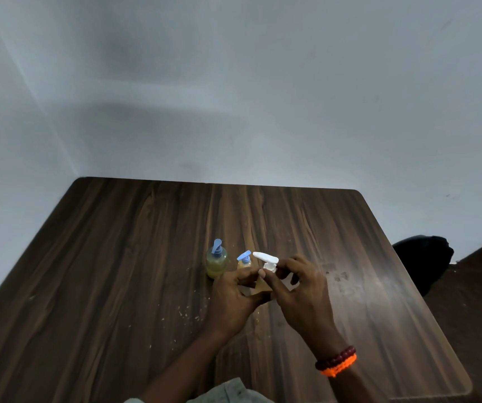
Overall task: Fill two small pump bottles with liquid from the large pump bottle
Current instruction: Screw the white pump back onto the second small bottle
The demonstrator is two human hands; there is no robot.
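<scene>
A dark wood-grain desk (117, 286) is seen from above, set against a pale wall (234, 82). Near the middle of the desk, the large bottle (258, 287) is gripped around its body by the left hand (234, 301), and most of it is hidden behind both hands. Its white pump (267, 259) is pinched at the collar by the fingers of the right hand (300, 289), with the nozzle pointed toward the left edge. Two small bottles with blue pumps stand upright just beyond the hands, toward the far edge: the left small bottle (217, 261), in which yellowish liquid is visible, and the right small bottle (244, 260), which stands between it and the white pump and is partly covered by the left hand. A red and orange bracelet (337, 361) is worn on the right wrist. Pale specks (187, 312) are scattered on the desk near the left hand.
</scene>
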